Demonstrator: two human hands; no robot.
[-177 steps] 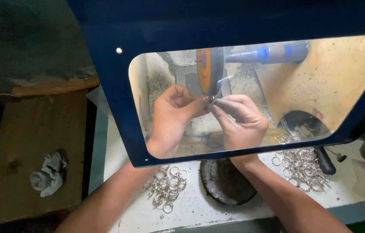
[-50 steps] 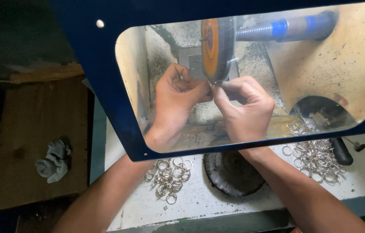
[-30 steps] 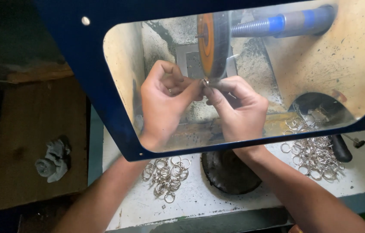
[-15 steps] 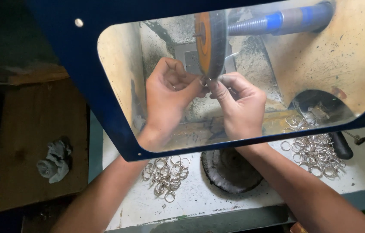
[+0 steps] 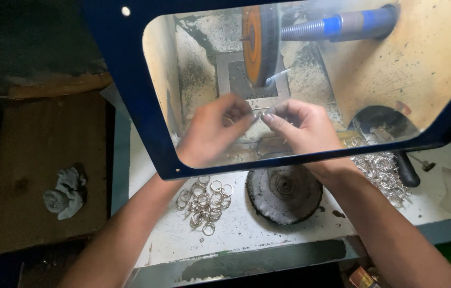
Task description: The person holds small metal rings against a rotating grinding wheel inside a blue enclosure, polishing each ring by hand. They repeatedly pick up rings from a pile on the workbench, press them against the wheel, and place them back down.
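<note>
small printed carton (image 5: 363, 277), bottom right edge

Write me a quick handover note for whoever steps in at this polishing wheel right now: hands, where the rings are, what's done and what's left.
Left hand and right hand: both behind the clear shield, fingertips pinching one small metal piece together, just below the orange wheel and off it.
Rings: small pile on the bench by the left forearm; bigger pile by the right wrist. A spare round wheel lies flat between them.
Done or left: I can't tell which pile is finished; the piece in hand looks mid-work.
</note>
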